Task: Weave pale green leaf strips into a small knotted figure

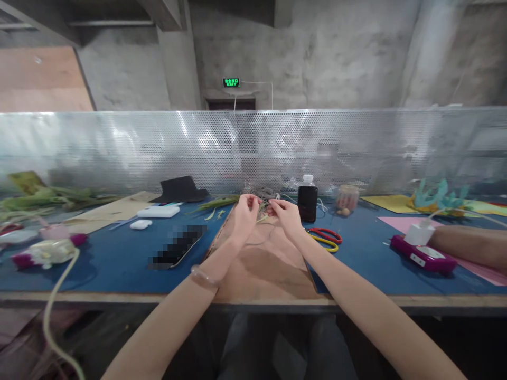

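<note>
My left hand (247, 210) and my right hand (284, 213) are raised close together above a brown board (265, 274), each with thumb and fingers pinched. Whatever the fingertips hold is too small to make out. Between them shows a short pale-green strip (262, 218), and I cannot tell whether they touch it. Just beyond lies a tangle of thin greyish strands (260, 192). A fine cord curves over the board below my hands. Long green leaves (222, 202) and small green scraps (214, 215) lie left of my left hand.
Scissors with red and yellow handles (335, 243), a black bottle (308, 203) and a clear jar (347, 197) stand or lie to the right. A phone (180, 247) lies left. Power strips (423, 255) sit both sides; another person's forearm (471, 246) reaches in. Perforated metal (158, 150) closes the back.
</note>
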Demonstrator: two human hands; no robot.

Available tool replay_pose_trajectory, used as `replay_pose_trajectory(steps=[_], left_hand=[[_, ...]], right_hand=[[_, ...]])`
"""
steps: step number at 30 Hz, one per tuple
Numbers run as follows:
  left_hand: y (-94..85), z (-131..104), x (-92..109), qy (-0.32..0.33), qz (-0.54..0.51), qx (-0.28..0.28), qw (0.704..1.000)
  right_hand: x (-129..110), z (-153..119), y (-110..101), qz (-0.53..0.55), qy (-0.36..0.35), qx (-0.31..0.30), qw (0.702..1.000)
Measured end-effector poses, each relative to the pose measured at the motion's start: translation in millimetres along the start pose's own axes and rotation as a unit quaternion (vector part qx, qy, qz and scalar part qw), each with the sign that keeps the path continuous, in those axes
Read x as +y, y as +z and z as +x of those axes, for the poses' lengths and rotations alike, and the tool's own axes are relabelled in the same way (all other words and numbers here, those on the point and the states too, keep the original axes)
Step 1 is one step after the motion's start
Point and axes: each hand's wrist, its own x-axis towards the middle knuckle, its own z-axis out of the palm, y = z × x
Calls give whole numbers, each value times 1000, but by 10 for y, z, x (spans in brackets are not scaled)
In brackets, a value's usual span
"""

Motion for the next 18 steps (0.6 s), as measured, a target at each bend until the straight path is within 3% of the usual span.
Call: replay_pose_trajectory(steps=[14, 18], left_hand=[[-41, 48, 11, -22, -30, -16, 999], [-55, 52, 47, -18, -21, -53, 998]], right_hand=[[-94, -51, 21, -58, -56, -15, 997], [-80, -27, 0, -78, -70, -19, 994]])
